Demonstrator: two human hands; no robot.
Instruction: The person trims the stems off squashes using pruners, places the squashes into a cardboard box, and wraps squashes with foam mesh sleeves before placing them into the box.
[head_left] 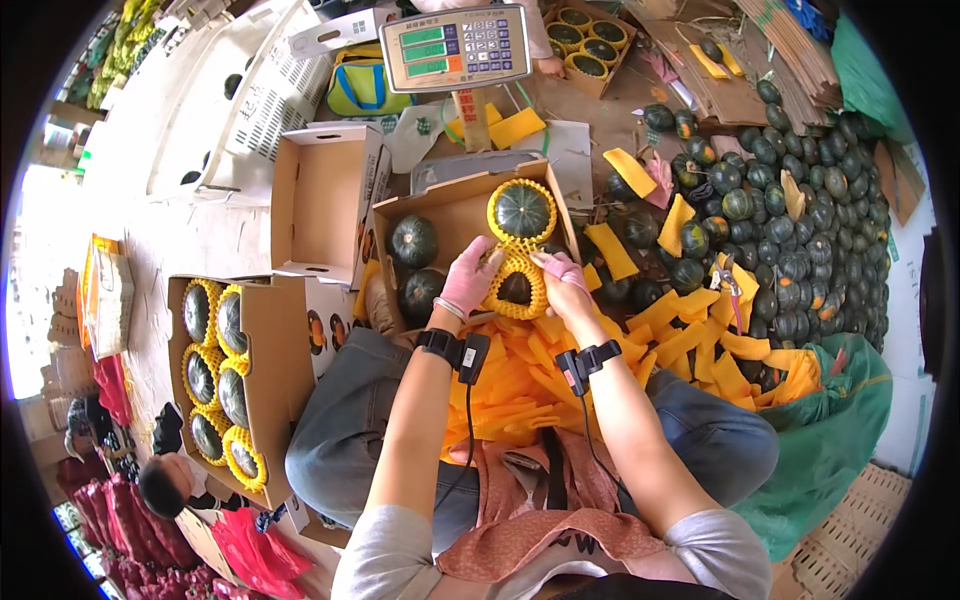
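My left hand, in a pink glove with bare fingertips, pinches the left edge of a yellow foam net. On the net's right edge, my right hand, gloved the same way, grips it too. A dark round squash shows through the net's opening. Just beyond, a netted squash sits in the open cardboard box. Two bare squashes lie in the box's left side. The box rests on the scale, below its display.
A box of netted squashes stands at the left, near an empty box. Yellow foam nets cover my lap. Many loose squashes are heaped at the right, beside a green net sack. A person is at the lower left.
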